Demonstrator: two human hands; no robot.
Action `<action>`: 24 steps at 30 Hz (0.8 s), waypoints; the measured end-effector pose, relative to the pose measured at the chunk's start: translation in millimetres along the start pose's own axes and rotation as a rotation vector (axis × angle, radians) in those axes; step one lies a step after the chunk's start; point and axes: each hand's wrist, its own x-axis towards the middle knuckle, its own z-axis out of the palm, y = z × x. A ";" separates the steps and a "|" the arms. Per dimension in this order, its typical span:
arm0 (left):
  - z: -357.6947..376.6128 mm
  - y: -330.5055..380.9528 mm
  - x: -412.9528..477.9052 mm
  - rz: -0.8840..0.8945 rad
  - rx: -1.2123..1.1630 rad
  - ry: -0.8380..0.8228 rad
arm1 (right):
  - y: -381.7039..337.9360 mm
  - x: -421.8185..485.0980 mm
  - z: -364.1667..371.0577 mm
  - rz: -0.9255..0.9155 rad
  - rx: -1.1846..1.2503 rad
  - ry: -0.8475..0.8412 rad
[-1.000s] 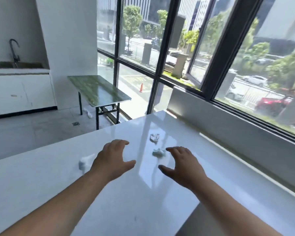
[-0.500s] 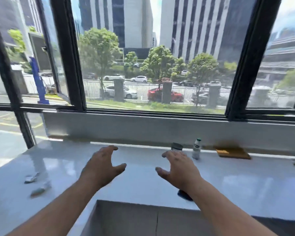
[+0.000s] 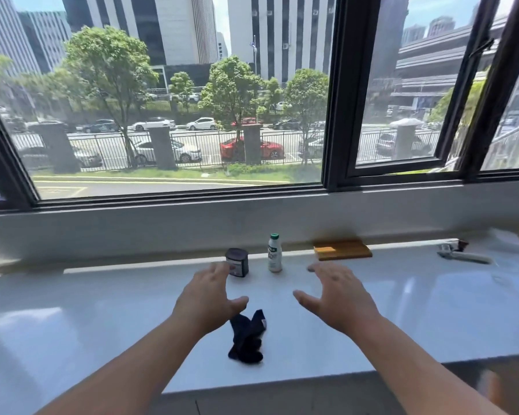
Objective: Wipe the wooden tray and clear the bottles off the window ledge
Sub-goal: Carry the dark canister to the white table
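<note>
We have turned to the window ledge [image 3: 72, 295]: both hands (left hand [image 3: 206, 298], right hand [image 3: 339, 298]) hover released above the dark cloth [image 3: 247, 336], bottles [image 3: 274, 256] and wooden tray [image 3: 342, 250] untouched.

**Tray, two bottles and a cloth by the window**

The wooden tray [image 3: 342, 249] lies flat at the back of the white worktop [image 3: 102, 310], against the wall under the window. To its left a small white bottle [image 3: 274, 253] with a green cap stands upright. Beside that stands a short dark jar [image 3: 237, 262]. A dark blue cloth [image 3: 247, 336] lies crumpled nearer the front edge.
</note>
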 end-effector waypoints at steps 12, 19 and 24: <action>44.5 -64.3 126.9 -0.038 -0.067 -0.057 | 12.5 106.2 65.0 0.102 -0.031 -0.046; 14.5 -134.5 231.9 -0.054 -0.070 -0.021 | -43.7 212.7 75.8 0.021 -0.028 -0.015; 37.1 -153.8 272.0 -0.041 -0.071 -0.072 | -57.3 255.2 115.8 0.018 -0.004 -0.127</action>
